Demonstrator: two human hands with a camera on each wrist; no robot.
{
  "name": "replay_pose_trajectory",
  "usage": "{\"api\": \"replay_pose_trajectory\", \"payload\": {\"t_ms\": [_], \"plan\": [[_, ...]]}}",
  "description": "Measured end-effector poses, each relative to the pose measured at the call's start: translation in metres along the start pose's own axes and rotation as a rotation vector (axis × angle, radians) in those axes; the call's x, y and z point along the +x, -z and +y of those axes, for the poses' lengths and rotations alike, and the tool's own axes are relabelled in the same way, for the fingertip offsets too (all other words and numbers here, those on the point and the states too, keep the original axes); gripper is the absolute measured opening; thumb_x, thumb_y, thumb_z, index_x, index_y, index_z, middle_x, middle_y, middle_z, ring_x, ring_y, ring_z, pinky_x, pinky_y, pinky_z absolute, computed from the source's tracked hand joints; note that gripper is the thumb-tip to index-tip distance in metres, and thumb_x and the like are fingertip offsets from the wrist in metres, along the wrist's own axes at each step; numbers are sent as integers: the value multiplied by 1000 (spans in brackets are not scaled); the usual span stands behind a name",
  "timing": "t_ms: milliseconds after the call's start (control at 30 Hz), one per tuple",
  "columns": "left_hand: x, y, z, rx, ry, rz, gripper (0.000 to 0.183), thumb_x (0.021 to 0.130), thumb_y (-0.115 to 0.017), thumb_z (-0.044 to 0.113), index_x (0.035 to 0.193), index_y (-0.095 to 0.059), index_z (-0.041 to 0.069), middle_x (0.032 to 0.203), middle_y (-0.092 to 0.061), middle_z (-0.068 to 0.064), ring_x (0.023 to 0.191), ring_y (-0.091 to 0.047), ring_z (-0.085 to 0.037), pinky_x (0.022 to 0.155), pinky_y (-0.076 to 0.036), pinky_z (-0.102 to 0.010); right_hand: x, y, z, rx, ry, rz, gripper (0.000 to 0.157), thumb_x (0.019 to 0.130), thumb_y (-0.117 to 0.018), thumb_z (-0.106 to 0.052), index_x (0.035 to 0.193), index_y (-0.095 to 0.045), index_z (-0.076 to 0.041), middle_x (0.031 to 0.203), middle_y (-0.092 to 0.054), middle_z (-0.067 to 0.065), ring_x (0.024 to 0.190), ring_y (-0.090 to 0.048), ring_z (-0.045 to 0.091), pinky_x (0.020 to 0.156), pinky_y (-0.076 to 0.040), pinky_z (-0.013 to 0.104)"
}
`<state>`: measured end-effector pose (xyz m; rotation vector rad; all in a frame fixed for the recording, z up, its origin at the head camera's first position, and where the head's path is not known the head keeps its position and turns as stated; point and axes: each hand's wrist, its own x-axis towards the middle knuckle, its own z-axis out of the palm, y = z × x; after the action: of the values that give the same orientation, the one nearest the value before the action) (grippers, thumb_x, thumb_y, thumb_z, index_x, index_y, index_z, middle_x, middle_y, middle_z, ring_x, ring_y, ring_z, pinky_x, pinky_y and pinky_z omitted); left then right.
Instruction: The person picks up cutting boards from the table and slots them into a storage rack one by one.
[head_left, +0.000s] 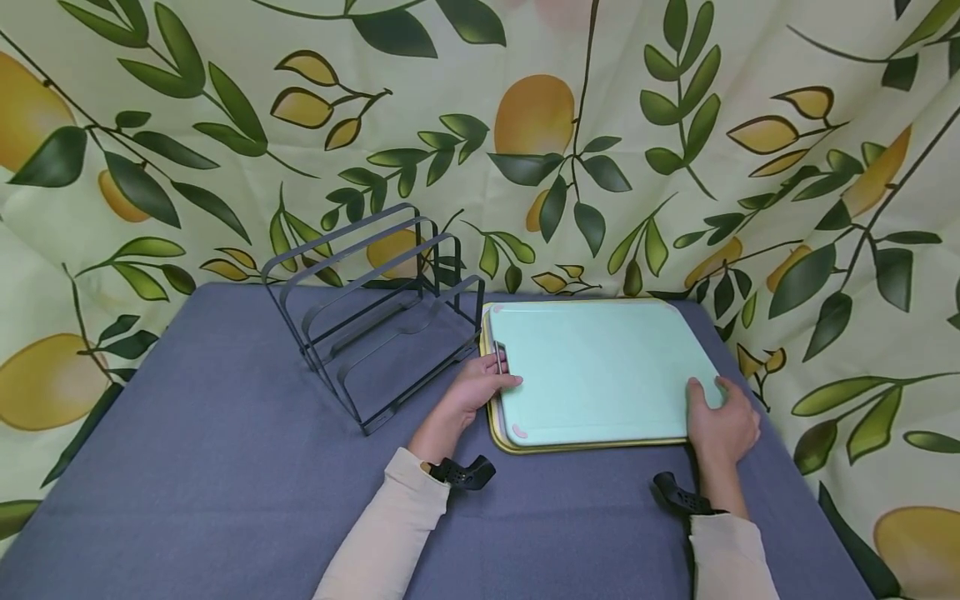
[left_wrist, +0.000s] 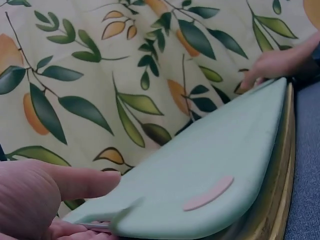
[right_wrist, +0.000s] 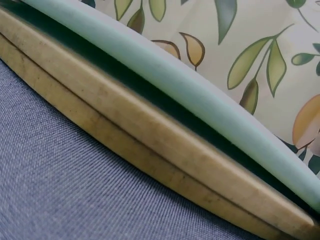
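Note:
A mint-green cutting board (head_left: 600, 367) with pink corner strips lies on top of a stack, slightly raised from the boards under it. Two tan boards (right_wrist: 150, 125) show below it in the right wrist view, with a dark gap under the mint one. My left hand (head_left: 480, 387) grips the mint board's left edge at its handle slot, thumb above and fingers at the slot. At the opposite edge, my right hand (head_left: 723, 421) holds the mint board with its thumb on top; its fingertips are hidden behind the edge.
Left of the stack stands a dark metal rack (head_left: 481, 308) with several looped dividers. A blue-grey cloth covers the table (head_left: 225, 467). Behind and along the right hangs a leaf-and-fruit-print curtain (head_left: 532, 112). Each wrist wears a black camera band (head_left: 468, 473).

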<state>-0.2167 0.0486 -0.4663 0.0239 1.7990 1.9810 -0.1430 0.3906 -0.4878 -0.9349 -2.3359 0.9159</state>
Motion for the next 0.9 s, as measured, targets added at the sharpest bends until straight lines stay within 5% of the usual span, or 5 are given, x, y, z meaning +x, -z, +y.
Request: {"api": "replay_pose_trajectory", "payload": {"t_ms": [133,367,600,900], "plan": [[0,-4,-1,14,-20,27,61,89,-67,-5,145,-43,-10,142,-56,-27,130,-58,-31,112,-46,-41,-1,1,-1,8,-6,-4,63,98,-52,-47,145,-53,-5,148,-51,26,136,-39,50,116,-20,61],[3,-5,-5,37,-65,115,40,86,-72,-6,123,-59,-7,106,-64,-8,95,-57,-11,89,-51,-25,0,3,-2,51,-17,-9,63,98,-52,-48,146,-53,-7,149,-50,25,137,-37,50,118,-17,61],[5,2,-8,45,-93,57,37,87,-72,-3,123,-64,-8,121,-71,-23,92,-68,-10,89,-56,-26,1,5,-5,65,-32,-11,62,99,-52,-48,146,-53,-7,149,-50,26,136,-37,50,119,-18,60],[3,3,-8,80,-107,51,34,88,-73,0,121,-64,-6,122,-71,-22,93,-67,-10,87,-57,-26,1,9,-3,88,-96,-45,67,100,-47,-53,149,-49,-8,154,-45,24,140,-35,50,118,-20,60]]}}
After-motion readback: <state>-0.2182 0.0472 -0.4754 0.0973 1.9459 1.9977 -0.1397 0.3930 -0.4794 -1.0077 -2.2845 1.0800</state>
